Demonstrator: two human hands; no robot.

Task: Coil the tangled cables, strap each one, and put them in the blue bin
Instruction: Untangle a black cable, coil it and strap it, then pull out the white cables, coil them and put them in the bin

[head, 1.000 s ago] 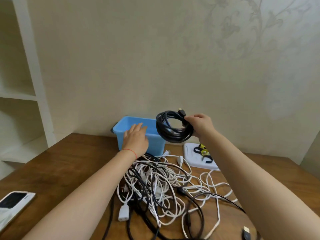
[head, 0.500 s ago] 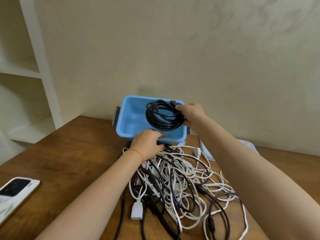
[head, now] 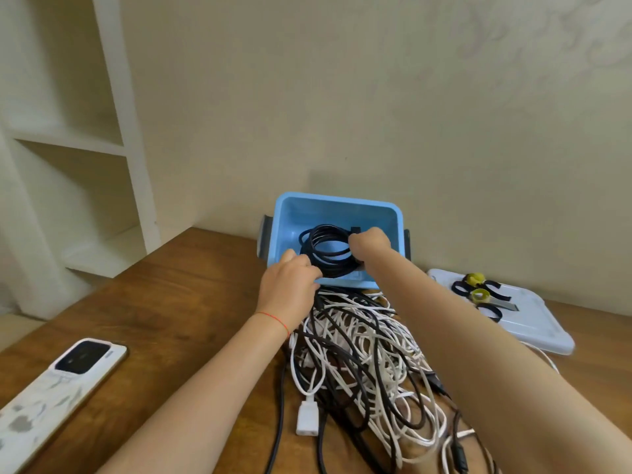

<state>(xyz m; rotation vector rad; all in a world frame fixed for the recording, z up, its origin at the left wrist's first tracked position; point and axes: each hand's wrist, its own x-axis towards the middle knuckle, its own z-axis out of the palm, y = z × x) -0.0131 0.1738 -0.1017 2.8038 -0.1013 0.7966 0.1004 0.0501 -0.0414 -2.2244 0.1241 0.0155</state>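
The black coiled cable [head: 328, 249], gripped by the right hand [head: 371, 242] inside the blue bin [head: 338, 208], may spring loose on release, while the left hand [head: 290, 289] curls over the near rim.

The coiled black cable [head: 328, 249] I grip in my right hand [head: 371, 242] has a smooth rubbery jacket with a faint sheen. The blue bin [head: 337, 208] around it is smooth plastic, slightly glossy on its inner walls. My left hand [head: 290, 289] holds its near rim. Under my arms the table [head: 154, 302] is brown wood with visible grain and a satin finish. The tangled cables [head: 369, 357] look like matt white and black plastic. At near left the phone [head: 54, 384] has a glossy, marbled back. The white tray [head: 533, 323] at right is smooth plastic.
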